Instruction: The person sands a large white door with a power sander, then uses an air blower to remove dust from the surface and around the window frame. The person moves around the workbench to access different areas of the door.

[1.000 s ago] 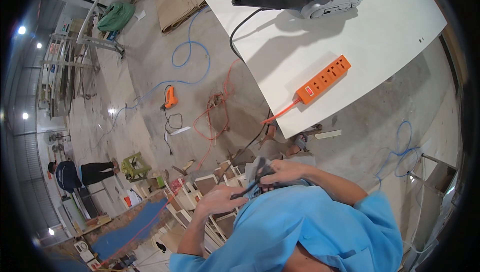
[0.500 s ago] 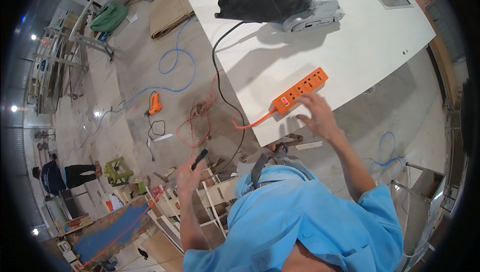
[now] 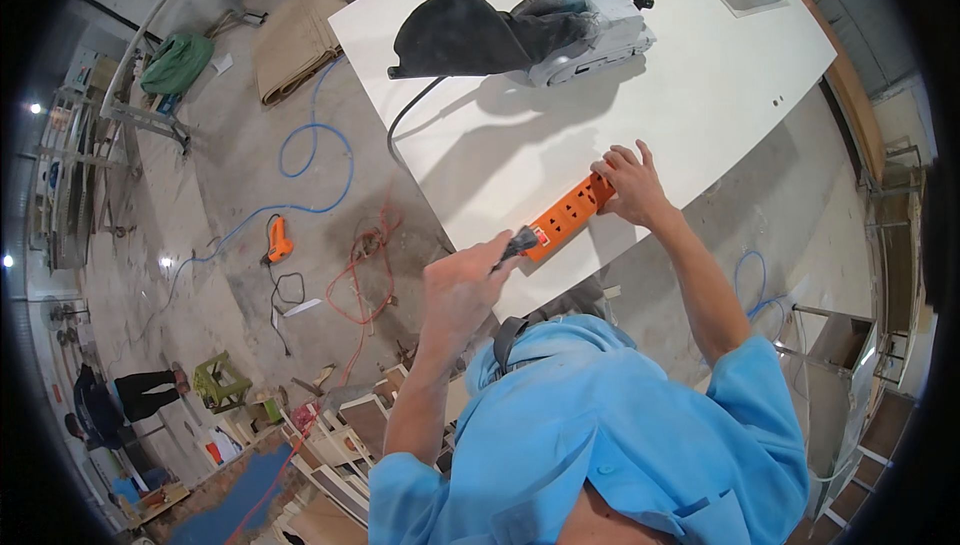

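Near the front edge of a white door-like panel (image 3: 690, 95) lies an orange power strip (image 3: 570, 216). My right hand (image 3: 634, 188) grips the strip's far right end, fingers bent around it. In my left hand (image 3: 462, 283) is a black plug (image 3: 518, 243), held at the strip's left end beside the red switch; whether it touches the strip I cannot tell. Behind them a belt sander (image 3: 600, 25) with a black dust bag (image 3: 455, 35) rests on the panel, its black cord (image 3: 403, 117) running over the left edge.
An orange pistol-shaped power tool (image 3: 281, 239), a blue hose (image 3: 350, 170) and a tangled red cable (image 3: 370, 240) lie on the floor at left. Folded brown sheets (image 3: 295, 40) and a green stool (image 3: 221, 382) stand beyond. Another person (image 3: 148, 395) is at the far left.
My left hand has brought the black plug up and right, from beside the panel to the strip's left end. My right hand has moved to the strip's right end and closed on it.
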A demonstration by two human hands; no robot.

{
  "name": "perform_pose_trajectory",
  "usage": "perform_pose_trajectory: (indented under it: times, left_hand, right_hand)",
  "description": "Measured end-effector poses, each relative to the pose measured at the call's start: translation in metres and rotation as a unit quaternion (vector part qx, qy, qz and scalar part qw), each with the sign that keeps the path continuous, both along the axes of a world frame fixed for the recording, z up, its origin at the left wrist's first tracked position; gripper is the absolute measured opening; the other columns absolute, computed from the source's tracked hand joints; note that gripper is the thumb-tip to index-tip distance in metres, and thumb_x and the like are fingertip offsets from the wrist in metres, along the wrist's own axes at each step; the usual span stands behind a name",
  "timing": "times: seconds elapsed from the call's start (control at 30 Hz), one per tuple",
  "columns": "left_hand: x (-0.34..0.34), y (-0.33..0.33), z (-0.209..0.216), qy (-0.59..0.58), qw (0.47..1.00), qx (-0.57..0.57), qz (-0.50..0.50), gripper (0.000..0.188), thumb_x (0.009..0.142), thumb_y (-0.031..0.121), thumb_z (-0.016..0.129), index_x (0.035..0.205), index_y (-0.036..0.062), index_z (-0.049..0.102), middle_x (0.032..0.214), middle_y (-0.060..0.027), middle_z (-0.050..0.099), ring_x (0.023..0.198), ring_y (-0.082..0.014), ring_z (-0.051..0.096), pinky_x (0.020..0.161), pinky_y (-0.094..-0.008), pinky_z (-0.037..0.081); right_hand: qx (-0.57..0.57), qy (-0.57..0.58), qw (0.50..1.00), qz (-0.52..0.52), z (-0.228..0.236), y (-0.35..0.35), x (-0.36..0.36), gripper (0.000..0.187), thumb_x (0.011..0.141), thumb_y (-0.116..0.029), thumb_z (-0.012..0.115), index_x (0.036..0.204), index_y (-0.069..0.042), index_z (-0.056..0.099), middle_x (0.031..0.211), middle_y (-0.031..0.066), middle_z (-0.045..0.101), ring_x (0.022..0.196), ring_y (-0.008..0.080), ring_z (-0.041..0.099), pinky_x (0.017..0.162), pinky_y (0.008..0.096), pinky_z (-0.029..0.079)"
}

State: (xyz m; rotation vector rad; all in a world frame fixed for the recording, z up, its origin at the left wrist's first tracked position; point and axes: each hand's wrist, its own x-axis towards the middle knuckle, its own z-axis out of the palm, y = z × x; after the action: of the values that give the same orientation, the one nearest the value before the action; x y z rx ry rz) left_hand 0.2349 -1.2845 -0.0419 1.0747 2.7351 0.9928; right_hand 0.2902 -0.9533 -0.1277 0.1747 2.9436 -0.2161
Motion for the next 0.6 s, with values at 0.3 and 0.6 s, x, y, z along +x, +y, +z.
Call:
perform_pose_trajectory:
  times: [0.3, 0.6]
  left_hand:
    - [-0.008, 0.059, -0.034, -0.051, 0.963, -0.262, -0.034, 0.02, 0.091, 0.03, 0.074, 0.093, 0.0105, 0.071, 0.076, -0.0103, 0.072, 0.071, -0.0311, 0.072, 0.061, -0.0447, 0.055]
    - [0.005, 0.12, -0.036, 0.003, 0.927, -0.375, -0.019, 0.013, 0.087, 0.025, 0.073, 0.094, 0.0146, 0.075, 0.074, -0.0114, 0.071, 0.073, -0.0322, 0.072, 0.061, -0.0453, 0.054]
  right_hand:
    - [-0.06, 0.105, 0.992, 0.036, -0.024, 0.001, 0.006, 0.067, 0.066, -0.028, 0.093, 0.125, -0.018, 0.062, 0.124, 0.0079, 0.056, 0.138, 0.0279, 0.045, 0.124, 0.0628, 0.018]
    - [-0.142, 0.112, 0.98, 0.087, -0.035, 0.042, 0.007, 0.07, 0.063, -0.039, 0.094, 0.122, -0.016, 0.063, 0.127, 0.0116, 0.056, 0.139, 0.031, 0.044, 0.123, 0.0663, 0.019]
